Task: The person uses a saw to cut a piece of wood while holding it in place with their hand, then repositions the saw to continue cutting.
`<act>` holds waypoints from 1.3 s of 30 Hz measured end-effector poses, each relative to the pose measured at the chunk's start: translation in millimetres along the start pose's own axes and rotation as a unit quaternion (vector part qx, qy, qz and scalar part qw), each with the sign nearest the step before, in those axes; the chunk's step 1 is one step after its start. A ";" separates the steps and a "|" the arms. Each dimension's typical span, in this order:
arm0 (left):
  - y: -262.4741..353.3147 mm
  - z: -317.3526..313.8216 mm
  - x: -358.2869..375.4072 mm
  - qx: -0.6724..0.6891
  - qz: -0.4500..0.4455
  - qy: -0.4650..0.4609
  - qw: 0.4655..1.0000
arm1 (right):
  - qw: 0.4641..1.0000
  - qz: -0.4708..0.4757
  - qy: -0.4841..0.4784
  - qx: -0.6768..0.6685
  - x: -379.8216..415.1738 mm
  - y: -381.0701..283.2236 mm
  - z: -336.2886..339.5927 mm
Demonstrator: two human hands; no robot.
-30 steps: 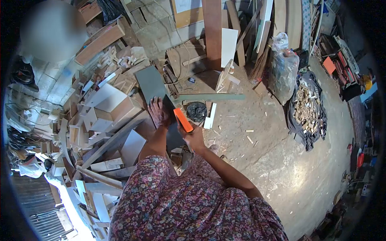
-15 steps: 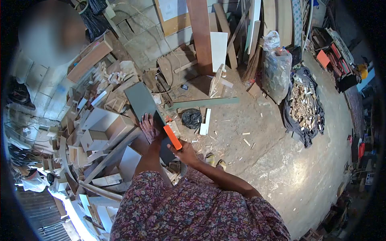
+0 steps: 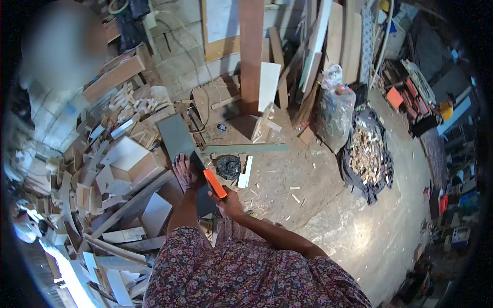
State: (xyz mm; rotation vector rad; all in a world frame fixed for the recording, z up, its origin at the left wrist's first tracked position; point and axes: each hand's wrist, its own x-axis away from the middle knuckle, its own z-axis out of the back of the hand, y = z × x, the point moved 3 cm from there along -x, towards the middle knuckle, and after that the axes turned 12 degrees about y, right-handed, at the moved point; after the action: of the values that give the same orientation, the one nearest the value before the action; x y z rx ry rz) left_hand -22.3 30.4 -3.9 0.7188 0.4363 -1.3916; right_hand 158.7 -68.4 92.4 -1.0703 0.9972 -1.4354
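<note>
Under my left hand [image 3: 185,172] lay a long dark grey flat board [image 3: 177,137], and I had that palm spread open and pressed flat on it. My right hand [image 3: 227,203] was closed around a bright orange rectangular block [image 3: 215,183], whose far end met the board's edge just beside my left fingers. Left of both hands I saw a heap of pale wooden offcuts [image 3: 115,159]. Beyond my right hand, a crumpled black bag [image 3: 228,166] sat on the dusty concrete floor [image 3: 318,205].
</note>
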 end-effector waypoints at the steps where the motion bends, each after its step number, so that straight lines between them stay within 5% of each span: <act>1: 2.4 4.0 -1.9 0.005 -0.003 -0.021 1.000 | 0.999 -0.005 0.021 -0.036 2.0 0.3 -2.3; 4: 8.9 14.1 -5.2 -0.004 0.012 -0.087 0.996 | 0.992 0.038 0.090 -0.082 2.0 7.7 -12.5; 6: 9.1 13.1 -4.8 0.014 0.023 -0.078 0.997 | 0.992 -0.042 0.063 -0.099 2.9 8.8 -13.7; 10: 9.7 15.7 -6.3 -0.014 0.015 -0.096 0.995 | 0.988 -0.012 0.073 -0.137 -2.0 4.3 -19.3; 12: 11.8 21.0 -7.0 -0.006 0.013 -0.084 0.996 | 0.993 -0.055 0.047 -0.089 -2.2 8.7 -19.4; 19: 11.0 18.1 -7.6 0.038 0.031 -0.051 0.997 | 0.993 0.033 0.101 -0.047 3.8 -1.2 -19.5; 25: 11.6 20.5 -9.4 0.041 0.017 -0.041 0.998 | 0.983 0.034 0.103 -0.149 9.5 -14.8 -18.7; 31: 7.1 18.8 -0.3 0.051 0.018 -0.010 0.998 | 0.990 0.014 0.087 -0.112 2.7 -10.5 -20.7; 39: 13.3 25.5 20.3 -0.007 0.020 -0.143 0.989 | 0.992 -0.002 0.075 -0.105 -8.2 -2.7 -20.0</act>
State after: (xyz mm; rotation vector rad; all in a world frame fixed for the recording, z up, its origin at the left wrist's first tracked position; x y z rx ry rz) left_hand -9.5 -1.5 3.6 0.5023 0.2039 -1.4256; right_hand 139.2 -59.3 89.1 -1.1267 1.2769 -1.4551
